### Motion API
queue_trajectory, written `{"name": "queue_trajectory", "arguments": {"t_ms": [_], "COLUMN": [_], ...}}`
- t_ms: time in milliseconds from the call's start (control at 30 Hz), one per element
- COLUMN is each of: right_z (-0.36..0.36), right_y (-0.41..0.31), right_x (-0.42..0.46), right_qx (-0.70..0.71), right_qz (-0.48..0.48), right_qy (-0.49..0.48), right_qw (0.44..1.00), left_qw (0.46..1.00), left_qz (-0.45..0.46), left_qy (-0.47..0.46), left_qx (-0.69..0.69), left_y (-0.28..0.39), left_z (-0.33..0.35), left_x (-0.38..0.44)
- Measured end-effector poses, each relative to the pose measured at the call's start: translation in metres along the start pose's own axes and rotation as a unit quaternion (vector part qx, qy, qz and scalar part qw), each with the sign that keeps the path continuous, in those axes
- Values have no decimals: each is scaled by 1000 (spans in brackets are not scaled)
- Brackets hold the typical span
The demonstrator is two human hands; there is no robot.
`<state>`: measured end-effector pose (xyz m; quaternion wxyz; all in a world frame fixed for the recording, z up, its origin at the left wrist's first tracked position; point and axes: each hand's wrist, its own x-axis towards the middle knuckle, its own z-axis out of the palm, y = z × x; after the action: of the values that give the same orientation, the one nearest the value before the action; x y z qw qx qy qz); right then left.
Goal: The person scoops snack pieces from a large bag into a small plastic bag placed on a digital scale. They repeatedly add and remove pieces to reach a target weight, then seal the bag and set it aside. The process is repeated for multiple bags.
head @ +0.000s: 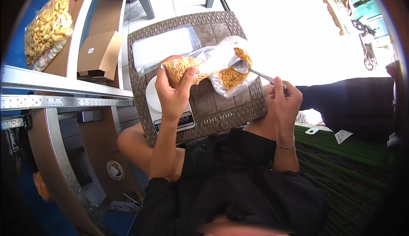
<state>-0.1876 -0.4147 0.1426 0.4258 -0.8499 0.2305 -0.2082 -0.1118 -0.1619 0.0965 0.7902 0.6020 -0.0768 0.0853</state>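
My left hand grips a clear plastic bag partly filled with thin yellow snack shreds. The bag's mouth stretches to the right, towards a metal spoon. Pinched by its handle in my right hand, the spoon has its bowl at the bag's mouth. Beneath the spoon, a larger open plastic bag on the woven table holds orange-yellow shreds. Under my left forearm and hand sits a white digital kitchen scale, partly hidden.
A stack of flat clear plastic bags lies at the table's far left. On the left, metal-framed shelves hold a cardboard box, a big bag of tube-shaped snacks and a coiled white cable. A green slatted bench is on the right.
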Motion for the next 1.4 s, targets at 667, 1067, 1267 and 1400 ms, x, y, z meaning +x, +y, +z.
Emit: {"name": "queue_trajectory", "arguments": {"t_ms": [667,1067,1267,1400], "right_z": [17,18,17,17], "right_y": [38,33,30,29], "right_x": [-6,-9,-9,-9], "right_qx": [134,159,165,160], "right_qz": [125,123,123,124], "right_qy": [-12,-11,-11,-11], "right_qw": [983,980,979,979], "left_qw": [993,986,984,987], "left_qz": [68,92,97,86], "left_qy": [7,5,-1,0], "left_qx": [96,141,151,132], "left_y": [1,2,5,7], "left_z": [0,1,1,2], "left_x": [1,-1,-2,-3]}}
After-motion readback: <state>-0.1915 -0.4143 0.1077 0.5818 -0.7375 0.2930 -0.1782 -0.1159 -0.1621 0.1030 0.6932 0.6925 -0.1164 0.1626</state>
